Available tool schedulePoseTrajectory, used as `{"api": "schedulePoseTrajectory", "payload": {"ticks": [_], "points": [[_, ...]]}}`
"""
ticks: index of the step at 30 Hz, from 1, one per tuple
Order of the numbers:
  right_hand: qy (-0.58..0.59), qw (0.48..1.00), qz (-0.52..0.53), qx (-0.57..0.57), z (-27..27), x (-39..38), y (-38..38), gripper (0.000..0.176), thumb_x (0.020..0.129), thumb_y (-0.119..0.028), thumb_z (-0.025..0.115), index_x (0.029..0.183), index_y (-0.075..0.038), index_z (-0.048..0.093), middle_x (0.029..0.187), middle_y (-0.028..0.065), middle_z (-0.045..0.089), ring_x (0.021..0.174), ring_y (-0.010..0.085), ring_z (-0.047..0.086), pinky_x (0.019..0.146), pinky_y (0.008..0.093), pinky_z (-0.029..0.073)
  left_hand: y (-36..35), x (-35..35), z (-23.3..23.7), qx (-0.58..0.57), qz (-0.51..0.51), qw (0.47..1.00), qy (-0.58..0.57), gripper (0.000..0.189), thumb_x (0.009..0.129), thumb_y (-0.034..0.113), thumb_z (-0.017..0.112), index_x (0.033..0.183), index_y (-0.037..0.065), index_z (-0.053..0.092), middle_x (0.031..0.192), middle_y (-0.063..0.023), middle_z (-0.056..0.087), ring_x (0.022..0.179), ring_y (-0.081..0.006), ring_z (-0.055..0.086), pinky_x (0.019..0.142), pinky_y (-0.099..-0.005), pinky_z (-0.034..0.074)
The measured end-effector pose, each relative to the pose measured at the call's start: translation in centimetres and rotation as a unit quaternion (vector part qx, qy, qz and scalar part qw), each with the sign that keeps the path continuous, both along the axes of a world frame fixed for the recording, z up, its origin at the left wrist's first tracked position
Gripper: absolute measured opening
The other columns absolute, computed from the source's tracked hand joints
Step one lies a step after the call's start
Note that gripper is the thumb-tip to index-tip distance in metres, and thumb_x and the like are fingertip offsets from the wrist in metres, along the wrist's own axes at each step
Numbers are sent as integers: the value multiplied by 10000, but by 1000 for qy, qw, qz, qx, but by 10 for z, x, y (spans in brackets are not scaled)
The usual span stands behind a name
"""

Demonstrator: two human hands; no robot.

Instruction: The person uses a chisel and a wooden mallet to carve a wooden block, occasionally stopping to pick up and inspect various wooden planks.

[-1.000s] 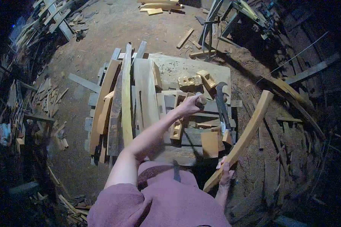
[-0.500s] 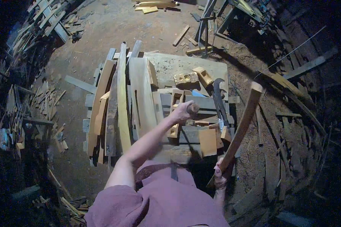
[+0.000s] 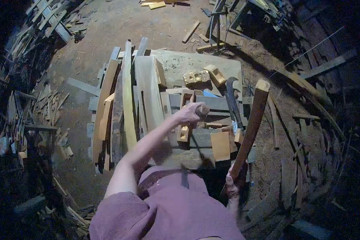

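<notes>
My left hand [image 3: 190, 113] is closed around a wooden handle [image 3: 204, 109], whose round end points up toward me. The rest of that tool is hidden by the hand. Beneath the hand, a long wooden hand plane [image 3: 184, 133] lies on the workbench [image 3: 184, 157]. At the lower right, my right hand [image 3: 233, 187] grips the lower end of a long, slightly curved wooden piece [image 3: 252, 128]. That piece tilts up and to the right, with its pale cut end on top. Just left of it lies a flat orange-brown wood block [image 3: 220, 146].
Long boards [image 3: 129, 100] and a thick pale timber [image 3: 148, 88] lie along the bench's left side. Two wooden plane-like blocks [image 3: 216, 75] and a dark hooked blade [image 3: 231, 100] lie at the right. Scrap wood [image 3: 48, 108] covers the surrounding floor.
The wooden piece in my right hand has swung slightly left at its top. My left hand has dropped slightly, still around the handle. The view has shifted a little.
</notes>
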State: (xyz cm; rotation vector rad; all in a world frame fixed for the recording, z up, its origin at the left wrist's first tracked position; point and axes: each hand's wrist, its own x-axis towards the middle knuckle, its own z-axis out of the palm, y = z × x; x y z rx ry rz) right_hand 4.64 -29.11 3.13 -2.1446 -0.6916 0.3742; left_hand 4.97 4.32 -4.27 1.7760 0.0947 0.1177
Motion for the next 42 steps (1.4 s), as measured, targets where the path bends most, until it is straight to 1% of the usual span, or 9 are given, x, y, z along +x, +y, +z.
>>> {"api": "schedulePoseTrajectory", "payload": {"ticks": [13,17,19,21,24,29,35,39,42], "points": [[18,988,17,-152,0,-15,35,787,710,-234,686,1359,-92,265,1241,242,452,1132,395,458,899,410,413,-3,-7,-14,2,14,1000,-27,537,639,183,681,1099,-24,498,989,-194,600,912,-288,580,840,-339,453],[17,997,-31,-73,19,-13,26,732,733,-284,673,1327,-54,314,1159,208,520,1062,352,520,893,375,424,-3,-12,-7,41,-1,999,6,538,618,149,671,1091,-37,494,965,-181,604,893,-278,580,833,-331,453],[9,998,-27,50,-37,-10,-37,711,753,-286,658,1333,-63,312,1173,192,519,1082,332,511,919,357,405,-2,-11,1,28,1,1000,-5,535,611,141,668,1088,-31,497,946,-176,605,875,-277,580,827,-331,454],[-216,966,91,-105,-143,-13,-46,721,739,-270,675,1330,-65,317,1169,208,516,1064,357,520,892,373,428,1,-8,1,70,-27,996,44,532,601,127,666,1086,-19,500,960,-175,601,884,-260,576,815,-331,454],[-58,988,51,-132,-5,-13,44,750,715,-261,695,1332,-68,314,1169,217,513,1031,381,532,850,396,454,-3,-11,-29,49,-19,996,-68,491,636,165,690,1060,-11,516,954,-167,597,870,-237,567,795,-326,459],[15,996,-12,-89,8,-16,32,756,720,-223,681,1336,-18,293,1200,245,487,1075,324,522,884,380,424,-2,-21,-9,50,-45,998,17,481,658,126,714,1076,14,504,900,-134,607,850,-185,564,772,-323,464],[76,984,-133,-87,0,-10,11,596,765,-226,650,1226,54,394,1133,193,522,1036,292,513,898,366,387,0,-26,-44,-73,146,982,-95,415,712,172,722,1033,25,504,871,-62,609,789,-133,552,720,-265,452],[-24,976,-190,-105,-11,-18,0,663,755,-321,651,1216,72,383,1136,210,492,1049,297,484,910,378,368,3,-25,27,-170,182,968,-15,167,790,122,647,824,58,497,704,17,487,662,-68,484,584,-209,412],[25,990,-140,0,1,-17,8,724,743,-368,650,1234,80,364,1142,232,487,1059,308,482,915,386,365,1,-22,39,-67,155,984,-59,212,783,165,661,837,47,493,712,18,496,662,-70,473,584,-221,407]]}}
